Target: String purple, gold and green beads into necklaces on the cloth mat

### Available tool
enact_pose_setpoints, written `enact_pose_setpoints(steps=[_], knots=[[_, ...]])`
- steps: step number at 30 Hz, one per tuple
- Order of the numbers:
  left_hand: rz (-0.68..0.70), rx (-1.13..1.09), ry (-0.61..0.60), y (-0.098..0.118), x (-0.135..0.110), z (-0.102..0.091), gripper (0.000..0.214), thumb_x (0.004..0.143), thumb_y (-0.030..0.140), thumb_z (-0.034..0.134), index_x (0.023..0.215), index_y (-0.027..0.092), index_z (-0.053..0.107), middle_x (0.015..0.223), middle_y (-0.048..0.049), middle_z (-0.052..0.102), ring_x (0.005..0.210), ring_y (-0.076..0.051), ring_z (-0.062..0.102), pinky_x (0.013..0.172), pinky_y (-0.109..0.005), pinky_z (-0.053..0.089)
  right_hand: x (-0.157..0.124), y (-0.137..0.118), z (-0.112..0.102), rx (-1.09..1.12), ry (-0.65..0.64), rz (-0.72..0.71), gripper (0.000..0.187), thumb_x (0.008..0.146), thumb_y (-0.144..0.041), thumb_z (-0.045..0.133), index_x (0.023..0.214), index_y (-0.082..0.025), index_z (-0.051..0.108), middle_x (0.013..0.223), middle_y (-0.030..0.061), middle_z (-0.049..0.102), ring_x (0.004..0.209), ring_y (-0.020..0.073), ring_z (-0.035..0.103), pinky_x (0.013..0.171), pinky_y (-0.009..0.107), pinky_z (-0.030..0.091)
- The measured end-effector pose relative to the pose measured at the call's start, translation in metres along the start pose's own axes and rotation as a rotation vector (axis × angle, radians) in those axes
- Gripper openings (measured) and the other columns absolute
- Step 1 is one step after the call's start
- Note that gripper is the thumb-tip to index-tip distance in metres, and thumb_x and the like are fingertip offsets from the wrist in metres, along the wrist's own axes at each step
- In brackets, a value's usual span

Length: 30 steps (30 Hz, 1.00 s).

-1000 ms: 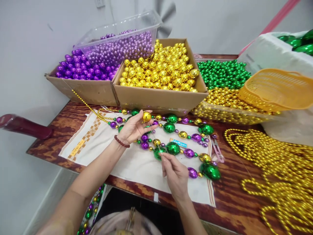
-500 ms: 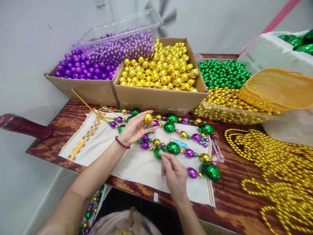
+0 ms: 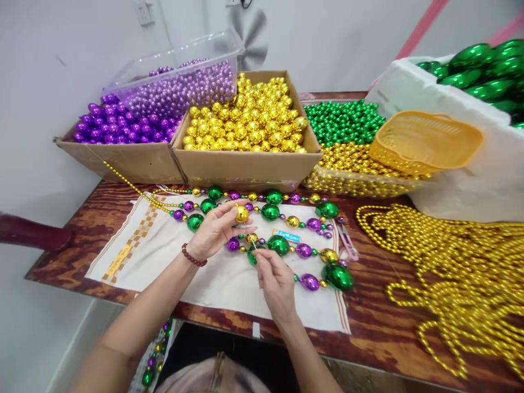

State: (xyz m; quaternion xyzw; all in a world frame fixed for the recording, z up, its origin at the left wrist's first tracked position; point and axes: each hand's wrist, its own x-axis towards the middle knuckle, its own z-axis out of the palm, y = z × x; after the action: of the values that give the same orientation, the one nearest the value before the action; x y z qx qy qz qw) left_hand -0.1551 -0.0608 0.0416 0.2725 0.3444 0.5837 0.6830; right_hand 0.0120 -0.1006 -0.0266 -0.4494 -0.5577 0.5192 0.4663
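Left hand (image 3: 215, 229): thumb and fingers pinching one gold bead (image 3: 242, 214) near the tips. Right hand (image 3: 276, 281): curled, thumb and forefinger closed on a fine line (image 3: 252, 240) slanting up toward the bead. Needle or stiff thread, too thin to tell; whether its end has entered the bead can't be made out.

Judgement on the step: bead best held steady with its hole facing the line, right pinch near enough the end to stop it bending. Light left pressure should do; a smooth shell may roll if squeezed off-centre.

Bead sits within the left fingertips, ahead of the right hand, over the middle of the white cloth (image 3: 229, 286). On the cloth, around the hands: strung beads (image 3: 278, 245), green, purple, gold. By its right end: pink-handled snips (image 3: 351, 249), then heaped gold strands (image 3: 462, 273). Beyond its far edge: cardboard box (image 3: 245, 165) of gold beads.
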Motion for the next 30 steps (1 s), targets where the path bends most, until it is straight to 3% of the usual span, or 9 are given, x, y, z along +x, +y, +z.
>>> enact_pose_setpoints(steps=[5,8,12,14,16,19,23,28,30], knots=[[-0.117,0.220,-0.077,-0.023,-0.004,0.007,0.040,0.079,0.032,0.077,0.117,0.020,0.071,0.096,-0.0070,0.071,0.084,-0.016,0.067,0.079,-0.028,0.054,0.006,-0.005,0.001,0.162,0.044,0.047,0.026,0.094,-0.042,0.056,0.090,-0.018,0.063,0.057,-0.0050,0.051,0.046,0.0092,0.049,0.046,0.021,0.042],[-0.120,0.349,-0.100,-0.025,-0.002,0.008,0.043,0.082,0.039,0.074,0.120,0.021,0.070,0.107,-0.0102,0.071,0.091,-0.017,0.067,0.081,-0.027,0.053,0.006,-0.003,-0.007,0.258,0.062,0.068,0.027,0.093,-0.044,0.057,0.084,-0.018,0.059,0.059,-0.0044,0.053,0.047,0.0088,0.051,0.047,0.020,0.042],[-0.029,0.466,0.023,-0.016,0.022,0.008,0.037,0.085,0.045,0.069,0.109,0.018,0.073,0.107,-0.0115,0.071,0.092,-0.019,0.069,0.084,-0.030,0.054,-0.007,0.010,-0.021,0.331,0.037,0.075,0.027,0.093,-0.045,0.056,0.088,-0.018,0.058,0.061,-0.0046,0.052,0.049,0.0093,0.052,0.047,0.020,0.041],[-0.010,0.553,0.011,-0.014,0.043,0.016,0.032,0.084,0.039,0.071,0.106,0.017,0.073,0.100,-0.0107,0.073,0.089,-0.019,0.069,0.083,-0.030,0.053,-0.016,0.018,-0.025,0.350,0.031,0.071,0.026,0.094,-0.044,0.055,0.091,-0.018,0.059,0.064,-0.0032,0.055,0.053,0.0111,0.056,0.048,0.021,0.043],[0.035,0.658,-0.055,-0.015,0.068,0.033,0.023,0.082,0.031,0.073,0.100,0.017,0.075,0.094,-0.0093,0.073,0.087,-0.019,0.067,0.083,-0.028,0.051,-0.026,0.027,-0.026,0.365,0.047,0.056,0.025,0.094,-0.043,0.055,0.090,-0.018,0.059,0.066,-0.0008,0.059,0.058,0.0130,0.060,0.049,0.022,0.045],[0.198,0.806,-0.182,-0.023,0.113,0.075,0.010,0.077,0.014,0.072,0.085,0.019,0.077,0.089,-0.0067,0.071,0.092,-0.019,0.063,0.093,-0.027,0.046,-0.039,0.041,-0.025,0.389,0.099,0.051,0.025,0.095,-0.039,0.056,0.085,-0.017,0.061,0.070,0.0028,0.064,0.061,0.0143,0.063,0.051,0.023,0.046],[0.352,0.947,-0.338,-0.037,0.184,0.141,0.027,0.074,-0.005,0.060,0.065,0.019,0.068,0.082,-0.0064,0.062,0.105,-0.023,0.057,0.111,-0.038,0.033,-0.052,0.056,-0.023,0.419,0.172,0.083,0.027,0.095,-0.039,0.057,0.083,-0.016,0.064,0.073,0.0049,0.068,0.061,0.0143,0.064,0.052,0.023,0.047],[0.245,1.138,-0.151,-0.050,0.263,0.193,0.043,0.070,-0.015,0.052,0.040,0.016,0.042,0.085,-0.0141,0.061,0.136,-0.032,0.039,0.115,-0.046,0.028,-0.052,0.062,-0.026,0.404,0.200,0.112,0.034,0.095,-0.046,0.055,0.082,-0.016,0.066,0.069,0.0052,0.068,0.056,0.0148,0.063,0.052,0.024,0.049],[0.161,1.180,-0.089,-0.052,0.281,0.200,0.040,0.074,-0.012,0.053,0.043,0.012,0.046,0.093,-0.0168,0.064,0.138,-0.035,0.037,0.112,-0.045,0.033,-0.051,0.064,-0.027,0.400,0.190,0.124,0.038,0.095,-0.048,0.054,0.080,-0.016,0.067,0.066,0.0053,0.068,0.053,0.0151,0.062,0.049,0.024,0.048]])
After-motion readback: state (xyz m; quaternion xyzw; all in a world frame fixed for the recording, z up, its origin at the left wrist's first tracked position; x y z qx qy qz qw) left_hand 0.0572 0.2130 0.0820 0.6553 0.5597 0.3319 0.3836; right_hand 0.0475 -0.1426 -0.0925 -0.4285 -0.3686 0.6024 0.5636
